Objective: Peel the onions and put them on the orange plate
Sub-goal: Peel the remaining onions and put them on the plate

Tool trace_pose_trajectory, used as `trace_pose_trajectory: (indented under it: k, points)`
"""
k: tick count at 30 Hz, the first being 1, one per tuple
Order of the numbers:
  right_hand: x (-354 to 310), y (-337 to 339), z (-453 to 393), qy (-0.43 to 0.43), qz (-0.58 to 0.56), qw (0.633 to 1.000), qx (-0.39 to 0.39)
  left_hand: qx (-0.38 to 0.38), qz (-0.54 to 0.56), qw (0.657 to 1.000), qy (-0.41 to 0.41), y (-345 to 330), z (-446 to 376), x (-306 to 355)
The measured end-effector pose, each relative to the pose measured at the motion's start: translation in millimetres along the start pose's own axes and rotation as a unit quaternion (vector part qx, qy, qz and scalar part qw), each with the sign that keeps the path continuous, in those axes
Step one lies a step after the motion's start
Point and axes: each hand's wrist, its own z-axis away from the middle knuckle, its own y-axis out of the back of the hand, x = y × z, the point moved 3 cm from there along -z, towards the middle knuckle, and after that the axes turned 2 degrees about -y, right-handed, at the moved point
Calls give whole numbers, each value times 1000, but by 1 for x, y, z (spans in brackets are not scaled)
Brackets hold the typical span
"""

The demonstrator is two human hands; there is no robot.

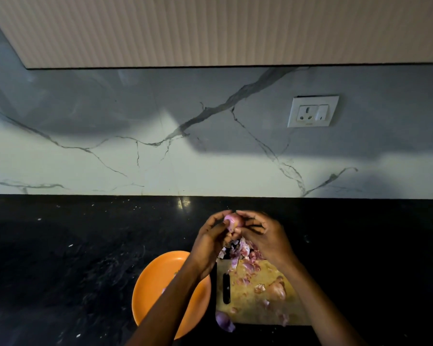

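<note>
Two hands, the left hand [208,242] and the right hand [265,236], share one onion [233,221]. One orange plate [158,278], one cutting board [253,305] with one knife [226,288], two more onions [278,289] [224,320], many loose skins [243,253], one wall socket [312,111].

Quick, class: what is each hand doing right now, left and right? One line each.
Left hand: fingers curled round the onion, holding it.
Right hand: fingers curled on the same onion, pinching at its skin.
</note>
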Motion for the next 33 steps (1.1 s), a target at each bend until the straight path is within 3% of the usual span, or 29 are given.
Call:
trace_pose_trajectory:
  k: [12,33]
  points:
    - [-10,5,0,33,-28,999,-8,-39,3,999,-17,-1,-1,5]
    - [-10,4,5,66,-23,998,3,-19,1,999,-27,-6,-3,0]
